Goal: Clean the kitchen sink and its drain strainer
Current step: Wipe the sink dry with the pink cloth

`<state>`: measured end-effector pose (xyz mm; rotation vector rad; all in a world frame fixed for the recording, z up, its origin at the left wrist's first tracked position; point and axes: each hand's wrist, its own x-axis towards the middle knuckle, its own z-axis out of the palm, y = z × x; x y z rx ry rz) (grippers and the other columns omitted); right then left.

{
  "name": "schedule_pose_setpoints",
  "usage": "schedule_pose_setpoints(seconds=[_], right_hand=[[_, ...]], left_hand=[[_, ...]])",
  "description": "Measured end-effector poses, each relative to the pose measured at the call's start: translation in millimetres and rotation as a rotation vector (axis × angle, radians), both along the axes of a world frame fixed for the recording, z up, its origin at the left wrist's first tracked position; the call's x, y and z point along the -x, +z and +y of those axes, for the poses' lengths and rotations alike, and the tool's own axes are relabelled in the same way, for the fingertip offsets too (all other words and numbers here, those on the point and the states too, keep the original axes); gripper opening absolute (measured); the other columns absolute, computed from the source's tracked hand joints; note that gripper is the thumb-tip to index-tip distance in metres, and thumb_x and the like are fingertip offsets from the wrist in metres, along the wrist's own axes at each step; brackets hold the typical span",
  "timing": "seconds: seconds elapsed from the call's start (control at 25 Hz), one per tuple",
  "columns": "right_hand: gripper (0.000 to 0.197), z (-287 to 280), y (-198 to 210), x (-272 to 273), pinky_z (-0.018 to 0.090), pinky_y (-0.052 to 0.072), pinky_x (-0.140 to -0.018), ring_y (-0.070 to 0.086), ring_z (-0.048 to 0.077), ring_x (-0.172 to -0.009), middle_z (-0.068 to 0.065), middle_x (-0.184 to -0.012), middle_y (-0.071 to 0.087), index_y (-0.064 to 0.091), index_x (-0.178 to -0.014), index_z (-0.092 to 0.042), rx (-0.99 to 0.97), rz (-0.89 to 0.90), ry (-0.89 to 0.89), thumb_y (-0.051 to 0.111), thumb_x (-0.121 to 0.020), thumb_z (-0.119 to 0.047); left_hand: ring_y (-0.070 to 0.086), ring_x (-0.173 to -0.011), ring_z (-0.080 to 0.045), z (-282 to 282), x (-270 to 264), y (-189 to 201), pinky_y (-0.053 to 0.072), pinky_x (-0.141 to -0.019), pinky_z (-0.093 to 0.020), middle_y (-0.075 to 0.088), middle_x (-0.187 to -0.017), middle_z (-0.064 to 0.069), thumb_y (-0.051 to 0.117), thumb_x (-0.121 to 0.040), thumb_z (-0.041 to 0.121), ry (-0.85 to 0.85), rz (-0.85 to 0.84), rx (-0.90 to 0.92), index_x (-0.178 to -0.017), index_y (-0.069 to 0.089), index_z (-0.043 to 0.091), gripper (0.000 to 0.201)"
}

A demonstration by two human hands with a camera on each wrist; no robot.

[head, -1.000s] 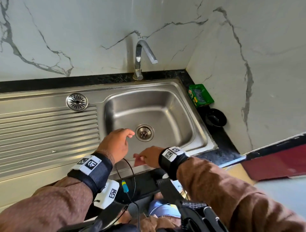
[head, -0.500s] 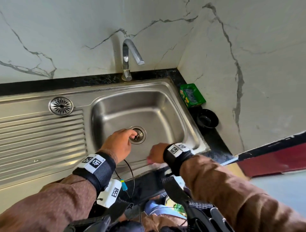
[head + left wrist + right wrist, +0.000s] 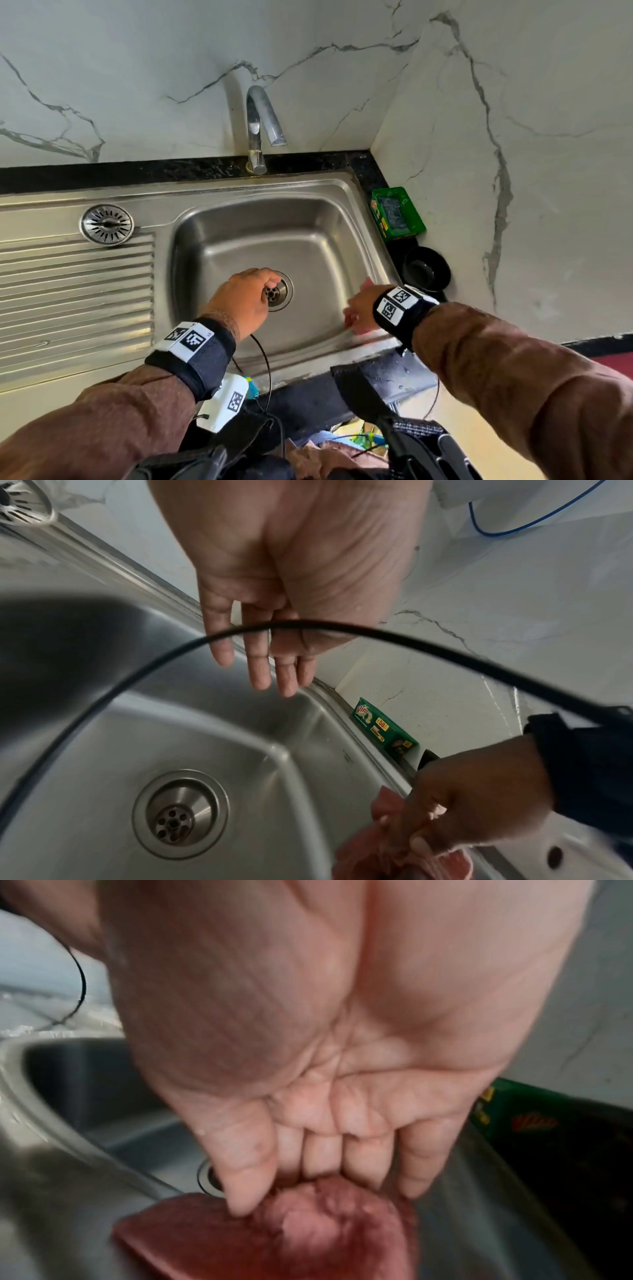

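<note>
The steel sink basin (image 3: 308, 240) has an open drain (image 3: 280, 292) in its floor; the drain (image 3: 179, 814) also shows in the left wrist view. The round drain strainer (image 3: 107, 224) lies on the drainboard, at the far left corner of the basin. My left hand (image 3: 267, 279) hovers over the drain's left rim, its fingers (image 3: 260, 669) straight and relaxed, holding nothing. My right hand (image 3: 359, 305) grips a pink cloth (image 3: 356, 325) against the basin's right front wall. In the right wrist view, thumb and fingers (image 3: 363, 1158) pinch the cloth (image 3: 308, 1231).
A chrome tap (image 3: 260, 126) stands behind the basin. A green soap box (image 3: 397, 212) and a black bowl (image 3: 426, 269) sit on the dark counter right of the sink, against the marble wall. The ribbed drainboard (image 3: 75, 291) lies to the left. A black cable (image 3: 377, 639) loops under my left wrist.
My left hand has moved forward, from the near left of the drain to over its rim. My right hand carried the pink cloth from the basin's front edge toward its right wall.
</note>
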<state>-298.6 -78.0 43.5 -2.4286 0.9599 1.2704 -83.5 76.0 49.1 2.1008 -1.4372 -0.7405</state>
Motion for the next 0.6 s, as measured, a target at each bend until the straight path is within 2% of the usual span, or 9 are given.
schedule_pose_setpoints(seconds=[0.12, 0.2, 0.28, 0.36, 0.44, 0.48, 0.52, 0.6], right_hand=[[0.035, -20.6, -24.5, -5.4, 0.042, 0.048, -0.098, 0.058, 0.031, -0.119, 0.008, -0.128, 0.062, 0.063, -0.125, -0.019, 0.102, -0.105, -0.14, 0.059, -0.092, -0.03], [0.046, -40.7, -40.6, -14.3, 0.046, 0.037, -0.107, 0.043, 0.036, -0.133, 0.012, -0.145, 0.046, 0.053, -0.137, -0.015, 0.24, -0.135, -0.107, 0.052, -0.094, -0.032], [0.054, -61.2, -51.9, -21.8, 0.047, 0.019, -0.118, 0.021, 0.034, -0.147, 0.011, -0.161, 0.023, 0.034, -0.151, -0.012, 0.331, -0.107, 0.011, 0.039, -0.1, -0.03], [0.056, -80.2, -52.3, -30.9, 0.048, 0.006, -0.122, 0.002, 0.031, -0.152, 0.008, -0.166, 0.002, 0.012, -0.157, -0.007, 0.431, -0.119, 0.079, 0.024, -0.104, -0.021], [0.06, -84.0, -49.0, -36.6, 0.05, 0.002, -0.122, -0.004, 0.034, -0.152, 0.011, -0.165, -0.008, 0.003, -0.156, -0.002, 0.494, -0.182, 0.083, 0.024, -0.102, -0.016], [0.061, -84.0, -50.7, -35.0, 0.05, 0.003, -0.122, -0.002, 0.037, -0.151, 0.013, -0.165, -0.006, 0.006, -0.155, 0.001, 0.512, -0.191, 0.079, 0.028, -0.101, -0.016], [0.061, -78.6, -58.6, -30.7, 0.05, 0.009, -0.121, 0.006, 0.038, -0.151, 0.016, -0.164, 0.002, 0.017, -0.153, 0.003, 0.509, -0.215, 0.05, 0.034, -0.098, -0.017], [0.054, -48.2, -64.5, -14.0, 0.049, 0.026, -0.115, 0.036, 0.036, -0.142, 0.014, -0.157, 0.032, 0.053, -0.139, -0.003, 0.482, -0.161, -0.033, 0.046, -0.088, -0.022]], left_hand=[[0.063, -0.104, -0.005, -14.9, 9.2, 5.3, 0.05, -0.099, -0.026, 0.068, -0.11, 0.015, 0.046, -0.081, -0.002, 0.003, -0.005, -0.014, -0.116, 0.065, 0.03, 0.05], [0.063, -0.103, -0.005, -23.5, 10.2, 7.1, 0.05, -0.099, -0.027, 0.067, -0.11, 0.014, 0.045, -0.081, -0.003, 0.0, 0.006, -0.013, -0.116, 0.064, 0.03, 0.051], [0.062, -0.104, -0.005, -29.3, 8.3, 6.0, 0.049, -0.1, -0.027, 0.067, -0.111, 0.014, 0.044, -0.08, -0.003, 0.006, 0.009, -0.016, -0.117, 0.064, 0.029, 0.052], [0.062, -0.105, -0.004, -32.5, 6.5, 4.6, 0.049, -0.1, -0.027, 0.066, -0.112, 0.015, 0.044, -0.08, -0.003, 0.012, 0.0, -0.038, -0.117, 0.064, 0.029, 0.053], [0.061, -0.105, -0.003, -37.7, 4.7, 0.6, 0.05, -0.099, -0.026, 0.066, -0.112, 0.016, 0.045, -0.08, -0.003, 0.022, -0.005, -0.061, -0.117, 0.063, 0.031, 0.053], [0.062, -0.105, -0.003, -41.0, 4.4, -1.3, 0.05, -0.099, -0.026, 0.066, -0.112, 0.017, 0.045, -0.08, -0.003, 0.026, -0.001, -0.07, -0.116, 0.063, 0.032, 0.053], [0.062, -0.106, -0.004, -44.0, 4.2, -3.5, 0.05, -0.099, -0.027, 0.066, -0.111, 0.016, 0.045, -0.079, -0.003, 0.028, 0.01, -0.078, -0.116, 0.063, 0.032, 0.054], [0.062, -0.106, -0.006, -51.1, 2.3, -7.2, 0.05, -0.099, -0.029, 0.067, -0.11, 0.016, 0.046, -0.077, -0.004, 0.033, 0.046, -0.081, -0.115, 0.064, 0.032, 0.054]])
